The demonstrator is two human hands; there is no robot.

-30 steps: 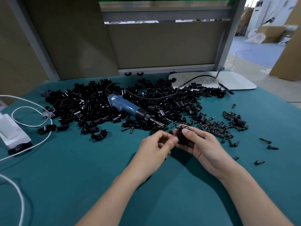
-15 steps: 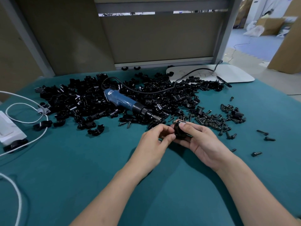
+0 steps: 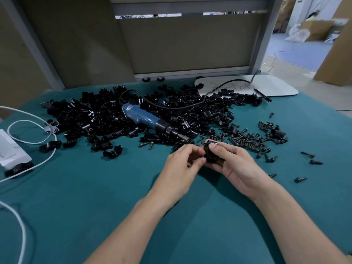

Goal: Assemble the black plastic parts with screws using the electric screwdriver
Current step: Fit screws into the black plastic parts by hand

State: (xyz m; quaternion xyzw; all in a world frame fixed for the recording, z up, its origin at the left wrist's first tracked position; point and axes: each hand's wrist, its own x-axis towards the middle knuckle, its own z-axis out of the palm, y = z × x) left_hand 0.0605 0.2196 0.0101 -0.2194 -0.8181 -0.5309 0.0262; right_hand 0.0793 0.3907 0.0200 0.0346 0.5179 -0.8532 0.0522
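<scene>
My right hand grips a round black plastic part with thumb on top; a screw head sticks out at its upper left. My left hand pinches at the left side of the same part with thumb and fingertips. What the left fingers pinch is hidden. The blue electric screwdriver lies on a wide heap of black plastic parts just beyond my hands, bit pointing toward them. A pile of black screws lies to the right of the hands.
The green table mat spreads in front. A white box with white cable sits at the left edge. A white board lies at the back right, the screwdriver's black cord crossing it. Loose screws lie far right.
The view has shifted slightly, so everything sits a little higher in frame. Both hands stay together on the black part; the left fingers have shifted a little against it.
</scene>
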